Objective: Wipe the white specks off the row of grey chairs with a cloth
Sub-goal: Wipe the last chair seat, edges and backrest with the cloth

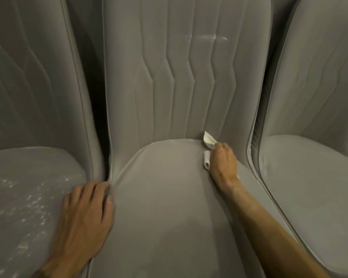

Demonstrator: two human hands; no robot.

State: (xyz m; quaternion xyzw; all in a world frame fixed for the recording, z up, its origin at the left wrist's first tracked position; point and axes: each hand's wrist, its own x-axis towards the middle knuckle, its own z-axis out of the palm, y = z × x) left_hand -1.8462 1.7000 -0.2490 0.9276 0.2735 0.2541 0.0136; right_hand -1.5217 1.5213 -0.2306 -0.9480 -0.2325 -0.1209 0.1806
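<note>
Three grey upholstered chairs stand side by side. My right hand grips a white cloth at the back right of the middle chair's seat, where seat meets backrest. My left hand rests flat across the gap between the left chair's seat and the middle seat, fingers spread. White specks cover the left seat. A white smear crosses the middle backrest high up. The middle seat looks plain grey.
The right chair shows no specks on its seat or backrest. Dark narrow gaps separate the chairs. The chairs fill the whole view.
</note>
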